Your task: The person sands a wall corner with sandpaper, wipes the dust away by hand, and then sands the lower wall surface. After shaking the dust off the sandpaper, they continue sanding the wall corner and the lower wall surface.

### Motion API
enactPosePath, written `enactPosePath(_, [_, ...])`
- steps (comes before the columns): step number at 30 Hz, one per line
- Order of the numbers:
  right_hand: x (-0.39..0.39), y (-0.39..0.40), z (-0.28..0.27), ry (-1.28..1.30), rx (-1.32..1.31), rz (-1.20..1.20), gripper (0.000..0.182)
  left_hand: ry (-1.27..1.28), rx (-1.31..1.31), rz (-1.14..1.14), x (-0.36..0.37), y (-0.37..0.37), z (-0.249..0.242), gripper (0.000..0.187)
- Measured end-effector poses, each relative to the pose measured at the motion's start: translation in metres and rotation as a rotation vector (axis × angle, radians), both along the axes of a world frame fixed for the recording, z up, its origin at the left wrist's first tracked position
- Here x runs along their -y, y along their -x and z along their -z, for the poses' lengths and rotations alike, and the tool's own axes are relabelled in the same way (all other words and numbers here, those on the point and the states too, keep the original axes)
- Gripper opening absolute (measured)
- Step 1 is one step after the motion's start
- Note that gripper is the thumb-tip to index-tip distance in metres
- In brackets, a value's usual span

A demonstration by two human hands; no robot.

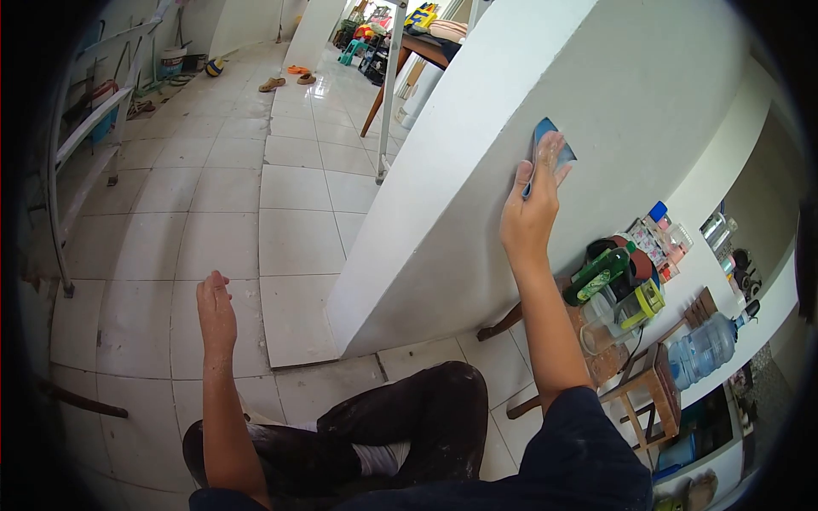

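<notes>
My right hand (534, 209) grips a folded blue sheet of sandpaper (545, 130) and presses it against the white wall (626, 81), close to the wall's edge. The fingers lie over the sheet and the thumb is at its side. To the left, my left hand (218, 311) is raised above the tiled floor (217, 238), touching nothing. Its fingers are extended and slightly bent, with nothing in them. White dust marks the hands and my dark trousers (409, 409).
A metal ladder (85, 140) stands at the left. Right of the wall, a small table holds a green bottle (596, 277) and a clear jug with a yellow-green lid (641, 304). A large blue water bottle (701, 351) rests on a wooden stool (654, 396). Brown shoes (272, 84) lie farther back.
</notes>
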State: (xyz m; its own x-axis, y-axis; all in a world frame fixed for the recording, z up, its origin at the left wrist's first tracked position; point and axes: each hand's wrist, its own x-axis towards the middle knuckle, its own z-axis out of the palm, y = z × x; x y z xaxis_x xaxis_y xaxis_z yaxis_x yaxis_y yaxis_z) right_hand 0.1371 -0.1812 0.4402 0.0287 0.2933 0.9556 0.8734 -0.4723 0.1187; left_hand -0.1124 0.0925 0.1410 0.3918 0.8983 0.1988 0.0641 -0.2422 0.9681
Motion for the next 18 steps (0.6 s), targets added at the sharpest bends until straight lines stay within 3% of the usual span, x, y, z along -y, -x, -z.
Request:
enactPosePath(2, [0.000,-0.007,-0.017,-0.043,0.025,-0.008,0.051,0.017,-0.031,0.019,0.003,0.003,-0.004,0.059])
enactPosePath(5, [-0.011,-0.026,-0.136,-0.294,-0.004,0.017,0.053,0.027,-0.009,0.026,-0.002,0.000,0.008,0.060])
enactPosePath(6, [-0.013,-0.013,-0.168,-0.351,-0.175,0.005,0.055,0.037,-0.008,0.024,-0.001,0.000,0.004,0.060])
enactPosePath(8, [-0.005,-0.050,-0.226,-0.415,0.028,-0.006,0.056,0.059,-0.018,0.004,0.001,0.003,-0.006,0.061])
enactPosePath(9, [-0.008,-0.046,-0.219,-0.402,0.036,-0.031,0.055,0.053,-0.005,-0.012,-0.001,0.005,-0.008,0.061])
enactPosePath(12, [0.004,-0.029,-0.141,-0.268,0.031,-0.014,0.052,0.071,-0.021,-0.022,0.000,0.006,-0.006,0.062])
enactPosePath(15, [0.007,-0.009,0.026,-0.066,0.049,-0.010,0.046,0.082,-0.031,-0.024,-0.001,0.007,-0.007,0.064])
enactPosePath(16, [0.009,-0.004,0.087,0.016,-0.003,0.013,0.054,0.083,-0.036,-0.016,0.000,0.006,-0.007,0.064])
enactPosePath(18, [0.010,0.008,0.198,0.067,-0.286,0.042,0.057,0.075,-0.030,0.009,0.003,0.002,-0.004,0.065])
